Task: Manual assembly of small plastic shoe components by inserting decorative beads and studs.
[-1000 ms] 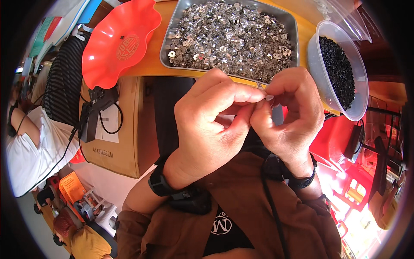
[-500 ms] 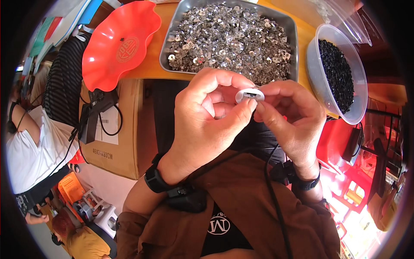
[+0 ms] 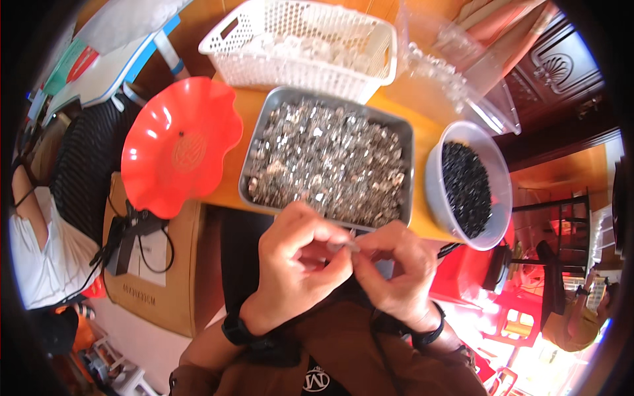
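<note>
The left hand (image 3: pixel 297 264) and right hand (image 3: pixel 396 270) meet fingertip to fingertip just below the near edge of the bench (image 3: pixel 422 218). Between them sits a small silvery piece (image 3: pixel 345 246), pinched by the left thumb and forefinger; the right grip closes on its other end, though how firmly cannot be told. The piece is held in the air, above the person's lap, clear of the bench surface.

Directly beyond the hands lies a rectangular metal tray (image 3: pixel 409 142), filled with a heap of similar small silvery parts. To the right of the tray, close beside it, stands a round pale tub (image 3: pixel 432 191) holding fine black pieces. To the left, a red wavy-edged dish (image 3: pixel 178 148) overhangs the bench edge. Behind the tray rests a white lattice basket (image 3: pixel 290 33) with pale contents. A cardboard box (image 3: pixel 165 284) stands on the floor at lower left, a black device with cable lying on it.
</note>
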Action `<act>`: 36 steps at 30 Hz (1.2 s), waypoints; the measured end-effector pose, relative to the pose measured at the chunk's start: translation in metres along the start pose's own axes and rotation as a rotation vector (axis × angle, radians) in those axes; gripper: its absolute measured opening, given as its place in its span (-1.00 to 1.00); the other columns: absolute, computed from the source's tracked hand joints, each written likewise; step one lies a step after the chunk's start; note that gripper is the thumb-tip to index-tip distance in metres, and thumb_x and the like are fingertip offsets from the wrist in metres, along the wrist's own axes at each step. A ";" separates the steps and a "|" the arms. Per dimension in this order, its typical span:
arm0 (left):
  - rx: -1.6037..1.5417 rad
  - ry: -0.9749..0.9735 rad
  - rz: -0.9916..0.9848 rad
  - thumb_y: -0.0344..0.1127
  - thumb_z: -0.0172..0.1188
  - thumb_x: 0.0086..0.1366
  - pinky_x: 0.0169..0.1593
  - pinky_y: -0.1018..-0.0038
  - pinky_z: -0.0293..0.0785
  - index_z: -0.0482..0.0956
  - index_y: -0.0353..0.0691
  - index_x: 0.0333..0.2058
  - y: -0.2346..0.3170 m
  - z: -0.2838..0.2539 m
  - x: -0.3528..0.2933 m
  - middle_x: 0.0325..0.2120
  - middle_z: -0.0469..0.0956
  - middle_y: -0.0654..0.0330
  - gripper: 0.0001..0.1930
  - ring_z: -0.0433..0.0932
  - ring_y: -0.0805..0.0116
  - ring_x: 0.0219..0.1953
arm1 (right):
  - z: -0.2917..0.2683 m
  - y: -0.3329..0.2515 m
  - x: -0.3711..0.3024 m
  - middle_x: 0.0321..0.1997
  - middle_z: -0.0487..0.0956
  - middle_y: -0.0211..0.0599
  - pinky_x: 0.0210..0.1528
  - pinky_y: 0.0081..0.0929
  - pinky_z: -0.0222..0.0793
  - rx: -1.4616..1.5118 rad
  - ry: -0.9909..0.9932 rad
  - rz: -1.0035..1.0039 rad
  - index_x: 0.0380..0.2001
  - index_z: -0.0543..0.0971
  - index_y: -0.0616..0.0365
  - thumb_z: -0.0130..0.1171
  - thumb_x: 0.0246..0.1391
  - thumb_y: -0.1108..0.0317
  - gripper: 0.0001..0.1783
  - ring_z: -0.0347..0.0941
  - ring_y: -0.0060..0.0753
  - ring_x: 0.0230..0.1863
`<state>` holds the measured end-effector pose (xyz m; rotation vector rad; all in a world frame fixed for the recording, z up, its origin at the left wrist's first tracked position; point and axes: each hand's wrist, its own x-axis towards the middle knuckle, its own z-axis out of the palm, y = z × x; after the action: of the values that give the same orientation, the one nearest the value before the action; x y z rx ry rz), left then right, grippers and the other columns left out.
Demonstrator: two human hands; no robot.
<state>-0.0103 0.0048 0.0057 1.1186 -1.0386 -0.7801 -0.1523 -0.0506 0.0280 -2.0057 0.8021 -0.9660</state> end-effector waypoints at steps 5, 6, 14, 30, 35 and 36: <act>-0.026 0.023 -0.065 -0.66 0.23 -0.05 -0.45 0.67 0.53 0.51 -0.35 -0.49 -0.006 -0.012 0.003 -0.46 0.39 0.25 -0.87 0.54 0.55 -0.48 | 0.013 -0.003 0.007 -0.50 0.52 -0.37 -0.53 -0.71 0.33 0.026 -0.045 0.107 -0.49 0.52 0.21 0.25 -0.18 0.62 -0.85 0.42 -0.65 -0.55; -0.040 0.022 -0.057 -0.66 0.23 -0.05 -0.45 0.67 0.53 0.51 -0.35 -0.49 -0.006 -0.014 0.003 -0.46 0.39 0.25 -0.87 0.54 0.55 -0.48 | 0.013 -0.006 0.008 -0.50 0.51 -0.37 -0.52 -0.72 0.34 0.023 -0.055 0.108 -0.49 0.52 0.22 0.24 -0.17 0.63 -0.87 0.42 -0.66 -0.54; -0.192 -0.046 -0.183 -0.52 0.32 0.02 -0.35 0.62 0.48 0.49 -0.28 -0.16 -0.014 -0.029 0.007 -0.34 0.40 0.20 -0.65 0.51 0.50 -0.38 | 0.007 -0.007 0.028 -0.53 0.47 -0.51 -0.54 -0.78 0.26 -0.023 -0.128 0.289 -0.42 0.50 0.18 0.22 -0.10 0.59 -0.86 0.39 -0.76 -0.53; -0.333 -0.434 -0.458 -0.48 0.24 0.15 -0.33 0.65 0.49 0.52 -0.29 -0.23 -0.016 -0.078 -0.005 -0.33 0.48 0.26 -0.81 0.51 0.57 -0.36 | -0.010 0.036 0.192 -0.45 0.61 -0.24 -0.32 -0.45 0.46 -0.712 -0.018 -0.268 -0.32 0.63 0.10 0.13 -0.09 0.48 -0.79 0.57 -0.30 -0.42; -0.351 -0.369 -0.387 -0.50 0.22 0.16 -0.34 0.58 0.52 0.52 -0.32 -0.23 -0.021 -0.083 -0.010 -0.35 0.46 0.23 -0.82 0.51 0.53 -0.37 | 0.015 0.092 0.258 -0.40 0.62 -0.14 -0.24 -0.39 0.47 -0.758 -0.289 -0.141 -0.33 0.63 0.15 0.12 -0.15 0.43 -0.76 0.57 -0.21 -0.35; -0.365 -0.352 -0.441 -0.46 0.23 0.15 -0.34 0.63 0.47 0.54 -0.28 -0.23 -0.021 -0.086 -0.011 -0.37 0.47 0.26 -0.82 0.48 0.58 -0.37 | 0.023 0.094 0.266 -0.38 0.62 -0.14 -0.23 -0.40 0.47 -0.805 -0.351 -0.097 -0.32 0.63 0.15 0.12 -0.15 0.44 -0.75 0.57 -0.22 -0.32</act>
<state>0.0667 0.0372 -0.0254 0.9176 -0.8917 -1.4987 -0.0149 -0.2984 0.0344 -2.8122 0.9920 -0.3127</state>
